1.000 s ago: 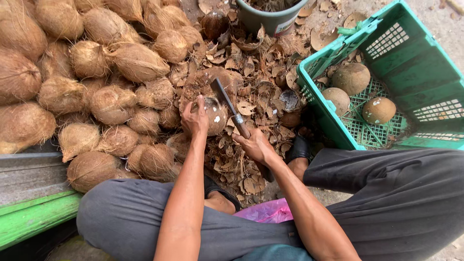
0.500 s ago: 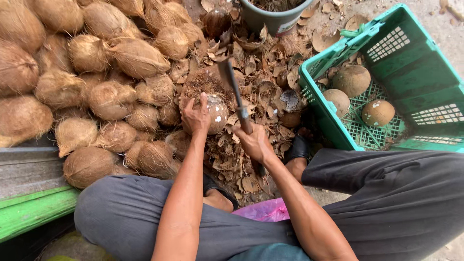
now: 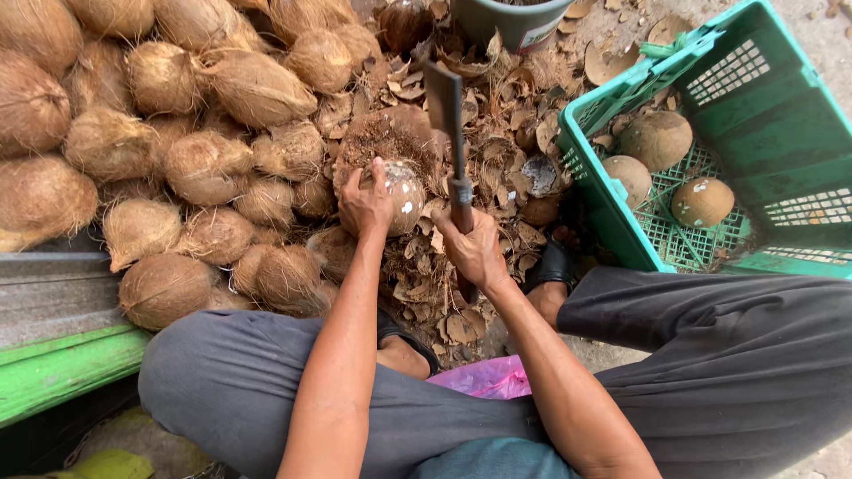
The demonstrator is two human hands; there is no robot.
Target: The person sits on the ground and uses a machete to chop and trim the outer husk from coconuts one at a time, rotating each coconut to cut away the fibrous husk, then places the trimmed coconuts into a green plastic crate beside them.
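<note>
- Here, the left hand [image 3: 366,202] cupped a round, speckled coconut [image 3: 404,191] over brittle husk scraps [image 3: 417,284].
- The right hand [image 3: 475,248] gripped a flat-bladed cleaver [image 3: 446,115].
- Since earlier, the blade had risen more upright.

Coconut [image 3: 401,191] under left grip [image 3: 364,204]: brown, white flecks. Cleaver [image 3: 448,133] in right grip [image 3: 475,250]: dark grey blade, brown handle. Husked coconut pile [image 3: 160,133]: tan-brown, fibrous. Crate [image 3: 763,115]: bright green, lattice floor. Coconuts in crate [image 3: 657,140]: dull brown, pale patches. Trousers [image 3: 737,372]: dark grey. Cloth [image 3: 488,380]: pink. Plank [image 3: 62,372]: green.
</note>
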